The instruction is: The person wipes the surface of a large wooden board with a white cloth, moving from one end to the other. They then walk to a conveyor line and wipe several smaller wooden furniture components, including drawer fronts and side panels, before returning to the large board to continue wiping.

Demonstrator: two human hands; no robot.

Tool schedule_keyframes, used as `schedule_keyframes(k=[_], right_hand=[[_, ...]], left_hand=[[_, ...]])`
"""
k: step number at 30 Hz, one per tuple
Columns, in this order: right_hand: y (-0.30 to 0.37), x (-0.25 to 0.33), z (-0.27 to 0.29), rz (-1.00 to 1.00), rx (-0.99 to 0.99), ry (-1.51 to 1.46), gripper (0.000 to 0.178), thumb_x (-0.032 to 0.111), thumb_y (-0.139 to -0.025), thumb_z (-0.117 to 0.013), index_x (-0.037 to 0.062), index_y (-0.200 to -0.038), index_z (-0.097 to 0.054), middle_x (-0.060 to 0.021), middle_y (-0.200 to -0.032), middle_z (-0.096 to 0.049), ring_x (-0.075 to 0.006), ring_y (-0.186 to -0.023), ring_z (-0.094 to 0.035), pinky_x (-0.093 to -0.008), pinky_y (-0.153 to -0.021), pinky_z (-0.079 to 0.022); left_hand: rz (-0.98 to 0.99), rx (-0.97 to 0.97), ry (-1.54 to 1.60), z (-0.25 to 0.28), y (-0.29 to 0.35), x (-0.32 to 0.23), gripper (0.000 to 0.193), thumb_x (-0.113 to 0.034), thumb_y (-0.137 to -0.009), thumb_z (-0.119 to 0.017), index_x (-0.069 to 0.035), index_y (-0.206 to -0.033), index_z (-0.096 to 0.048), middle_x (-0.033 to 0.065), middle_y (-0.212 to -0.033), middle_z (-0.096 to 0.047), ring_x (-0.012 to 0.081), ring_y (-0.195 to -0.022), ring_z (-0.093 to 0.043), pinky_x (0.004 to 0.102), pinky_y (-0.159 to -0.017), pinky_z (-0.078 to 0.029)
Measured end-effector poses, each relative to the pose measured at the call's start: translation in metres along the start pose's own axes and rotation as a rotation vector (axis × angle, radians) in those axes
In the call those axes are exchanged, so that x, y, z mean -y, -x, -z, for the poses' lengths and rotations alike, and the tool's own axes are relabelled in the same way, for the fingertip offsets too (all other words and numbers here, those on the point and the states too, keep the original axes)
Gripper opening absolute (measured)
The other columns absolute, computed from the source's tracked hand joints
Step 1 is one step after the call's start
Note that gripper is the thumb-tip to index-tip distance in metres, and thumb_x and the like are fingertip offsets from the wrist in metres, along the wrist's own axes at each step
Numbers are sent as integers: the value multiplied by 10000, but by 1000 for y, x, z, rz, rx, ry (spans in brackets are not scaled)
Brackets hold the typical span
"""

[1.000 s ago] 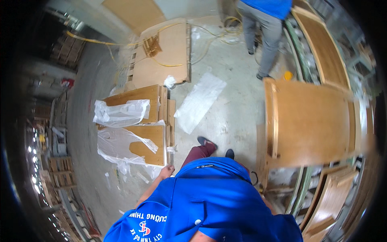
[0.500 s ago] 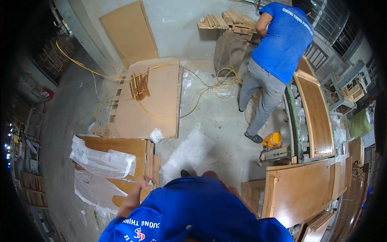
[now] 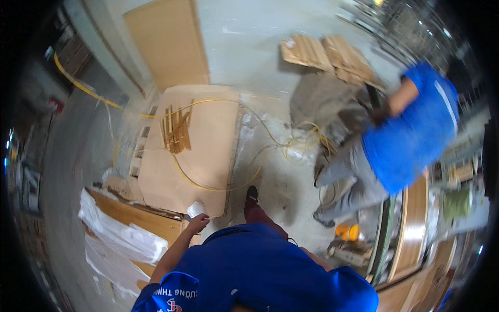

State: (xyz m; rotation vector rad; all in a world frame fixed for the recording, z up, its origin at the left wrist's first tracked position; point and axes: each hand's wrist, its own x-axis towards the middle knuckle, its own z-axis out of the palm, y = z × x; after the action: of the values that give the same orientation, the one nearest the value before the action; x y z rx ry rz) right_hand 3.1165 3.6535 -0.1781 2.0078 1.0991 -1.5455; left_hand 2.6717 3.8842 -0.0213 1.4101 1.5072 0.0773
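My left hand (image 3: 197, 224) hangs at the near end of a stack of brown wooden panels (image 3: 117, 208), partly covered by white plastic sheeting (image 3: 122, 234). Its fingers look loosely apart, with nothing visible in them. Just beyond them, a crumpled white wad (image 3: 196, 209) lies at the near edge of a large tan board (image 3: 200, 130). My right hand is hidden by my body; only a bit of the forearm (image 3: 315, 259) shows.
On the tan board lies a bundle of brown wooden strips (image 3: 176, 130), and a yellow hose (image 3: 254, 112) loops across it to the floor. A co-worker in blue (image 3: 410, 135) stands at the right, near stacked wood pieces (image 3: 332, 54). An orange bucket (image 3: 348, 232) sits nearby.
I have stepped forward, and my view has shifted with me. My left hand has moved ahead along the panels towards the white wad. The co-worker has turned and appears farther right, blurred.
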Motion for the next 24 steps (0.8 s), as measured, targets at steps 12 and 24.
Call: schedule_keyframes(k=[12,24], right_hand=[[-138,370,532,689,-720,30,190,171,-848,-559,19,-942,-624,-71,-710,-624,-140,-574,-576,-294,-529,-474],[-233,736,325,514,-23,52,306,254,-858,-597,70,-1099,-560,-47,-826,-606,-145,-637,-584,-274,-508,-461]], left_hand=[[170,-102,916,51,-151,-72,309,-242,-902,-546,-36,-1131,-572,77,-966,-636,157,-820,-630,299,-736,-509],[366,-198,1550,148,-317,-11,272,-220,-942,-506,-38,-1141,-549,69,-987,-613,145,-835,-615,290,-767,-498]])
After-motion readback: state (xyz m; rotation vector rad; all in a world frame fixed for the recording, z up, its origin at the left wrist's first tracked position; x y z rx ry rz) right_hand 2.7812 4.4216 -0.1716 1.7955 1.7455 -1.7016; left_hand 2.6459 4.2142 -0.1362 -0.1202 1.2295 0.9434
